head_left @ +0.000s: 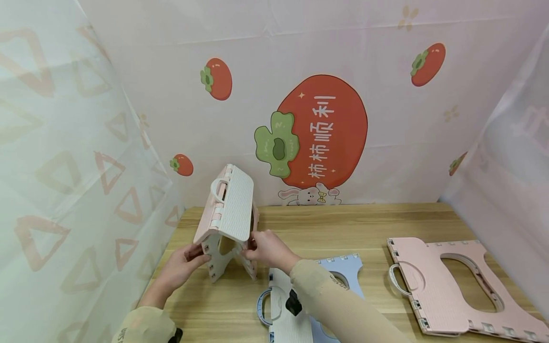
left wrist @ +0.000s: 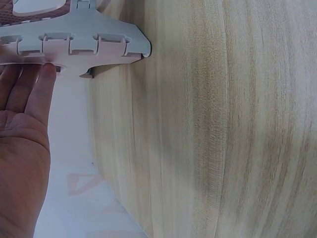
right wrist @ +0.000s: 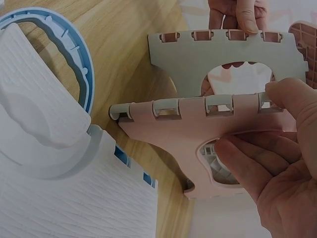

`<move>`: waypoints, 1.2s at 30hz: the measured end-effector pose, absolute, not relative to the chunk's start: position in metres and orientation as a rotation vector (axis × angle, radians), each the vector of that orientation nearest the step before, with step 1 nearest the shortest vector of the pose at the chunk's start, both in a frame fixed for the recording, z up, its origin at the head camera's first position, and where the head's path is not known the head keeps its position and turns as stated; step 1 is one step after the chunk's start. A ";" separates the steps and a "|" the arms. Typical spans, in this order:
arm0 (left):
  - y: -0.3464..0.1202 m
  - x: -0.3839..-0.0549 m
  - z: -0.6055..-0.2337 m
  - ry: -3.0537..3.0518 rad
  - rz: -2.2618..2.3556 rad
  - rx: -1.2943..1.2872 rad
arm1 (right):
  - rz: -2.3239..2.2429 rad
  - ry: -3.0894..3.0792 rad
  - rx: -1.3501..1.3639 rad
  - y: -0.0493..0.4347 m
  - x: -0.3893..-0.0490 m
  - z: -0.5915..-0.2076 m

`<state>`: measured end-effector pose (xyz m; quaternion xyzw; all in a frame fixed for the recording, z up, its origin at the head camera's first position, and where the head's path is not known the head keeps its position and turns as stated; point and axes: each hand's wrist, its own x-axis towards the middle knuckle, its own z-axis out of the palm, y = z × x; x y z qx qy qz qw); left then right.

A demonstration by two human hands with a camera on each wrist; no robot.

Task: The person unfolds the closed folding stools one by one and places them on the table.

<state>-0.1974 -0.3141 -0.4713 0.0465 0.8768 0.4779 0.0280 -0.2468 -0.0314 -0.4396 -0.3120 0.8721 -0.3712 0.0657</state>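
A pink and white folding stool point(head_left: 236, 205) stands partly unfolded at the table's left rear, its top peaked like a roof with a white loop handle at the ridge. My left hand point(head_left: 177, 267) grips the hinged edge of its left leg panel, thumb in front and fingers behind. On the other side, my right hand point(head_left: 270, 250) pinches the right leg panel. The right wrist view shows that thumb on the hinge edge of the pink leg panel point(right wrist: 168, 126), with fingers at its oval opening. In the left wrist view, fingers point(left wrist: 37, 96) reach behind the panel edge.
A folded blue and white stool point(head_left: 351, 271) lies flat under my right forearm. Farther right, a folded pink stool point(head_left: 446, 295) lies on the wooden table point(head_left: 343, 224). Printed cloth walls point(head_left: 386, 166) stand behind and at both sides.
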 end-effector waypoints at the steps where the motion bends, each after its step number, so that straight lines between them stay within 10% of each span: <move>1: -0.314 -0.197 -0.471 2.706 1.477 0.145 | -1.122 2.631 -0.942 -0.031 -0.247 -0.440; 36: -0.322 -0.201 -0.472 2.722 1.454 0.152 | -1.069 2.694 -0.983 -0.029 -0.247 -0.440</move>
